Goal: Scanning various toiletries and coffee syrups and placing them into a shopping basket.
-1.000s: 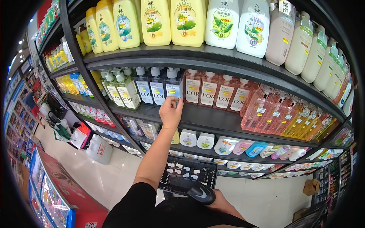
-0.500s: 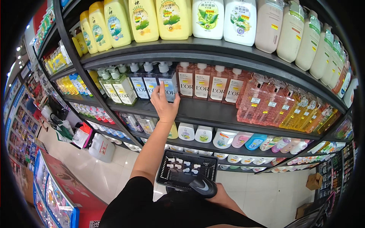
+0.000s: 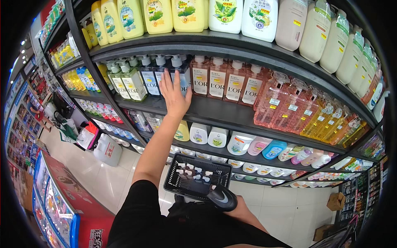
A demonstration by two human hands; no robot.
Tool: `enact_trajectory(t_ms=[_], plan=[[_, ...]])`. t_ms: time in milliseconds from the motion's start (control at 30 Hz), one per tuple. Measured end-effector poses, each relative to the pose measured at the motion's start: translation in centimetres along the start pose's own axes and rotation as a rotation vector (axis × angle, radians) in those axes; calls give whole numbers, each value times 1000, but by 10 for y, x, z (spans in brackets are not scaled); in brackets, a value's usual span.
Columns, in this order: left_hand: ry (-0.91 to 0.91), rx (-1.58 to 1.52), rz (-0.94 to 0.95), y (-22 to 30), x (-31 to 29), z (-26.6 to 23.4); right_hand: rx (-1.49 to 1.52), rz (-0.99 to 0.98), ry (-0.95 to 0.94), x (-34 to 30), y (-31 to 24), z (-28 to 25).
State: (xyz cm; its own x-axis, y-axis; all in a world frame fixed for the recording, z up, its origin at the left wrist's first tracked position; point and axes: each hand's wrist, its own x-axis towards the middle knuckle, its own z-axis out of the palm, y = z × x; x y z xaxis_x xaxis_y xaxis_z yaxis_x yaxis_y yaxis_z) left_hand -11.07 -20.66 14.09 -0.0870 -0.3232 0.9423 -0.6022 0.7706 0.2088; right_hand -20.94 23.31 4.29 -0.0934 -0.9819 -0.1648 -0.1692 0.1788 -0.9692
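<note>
My left hand is raised at the middle shelf, its fingers stretched and apart against the fronts of blue-tinted pump bottles with grey pump tops. It grips none of them. To their left are green pump bottles, to their right pink-brown ones. Low in front of me, my right hand is at a black rounded object with a grey curved mark and appears to hold it; its fingers are mostly hidden. Just beyond is a black shopping basket, holding several items with white and pale tops.
Yellow, white and beige bottles line the upper shelf. Pink and amber pump bottles fill the middle shelf's right. Mixed bottles stand below. A large white jug is on the floor; a red-and-blue display case is nearer at left.
My left hand's fingers have straightened and shifted left across the blue-tinted bottles. The basket has come slightly left and up in the picture; my right hand stays beside the black object.
</note>
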Motion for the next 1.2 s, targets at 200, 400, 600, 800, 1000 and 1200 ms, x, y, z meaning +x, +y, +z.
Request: enact_trajectory(t_ms=[200, 400, 600, 800, 1000, 1200], plan=[[40, 68, 100, -5, 37, -1, -23, 14, -30, -6, 15, -4], [30, 111, 195, -15, 47, -1, -49, 34, 15, 2, 1, 6], [76, 54, 208, -25, 47, 9, -57, 33, 36, 14, -4, 25], [82, 30, 154, -28, 41, 13, -68, 51, 62, 24, -15, 48], [-86, -144, 122, -35, 43, -26, -100, 20, 87, 26, -26, 54], [42, -219, 86, -82, 78, -60, -80, -17, 102, 26, -18, 61]])
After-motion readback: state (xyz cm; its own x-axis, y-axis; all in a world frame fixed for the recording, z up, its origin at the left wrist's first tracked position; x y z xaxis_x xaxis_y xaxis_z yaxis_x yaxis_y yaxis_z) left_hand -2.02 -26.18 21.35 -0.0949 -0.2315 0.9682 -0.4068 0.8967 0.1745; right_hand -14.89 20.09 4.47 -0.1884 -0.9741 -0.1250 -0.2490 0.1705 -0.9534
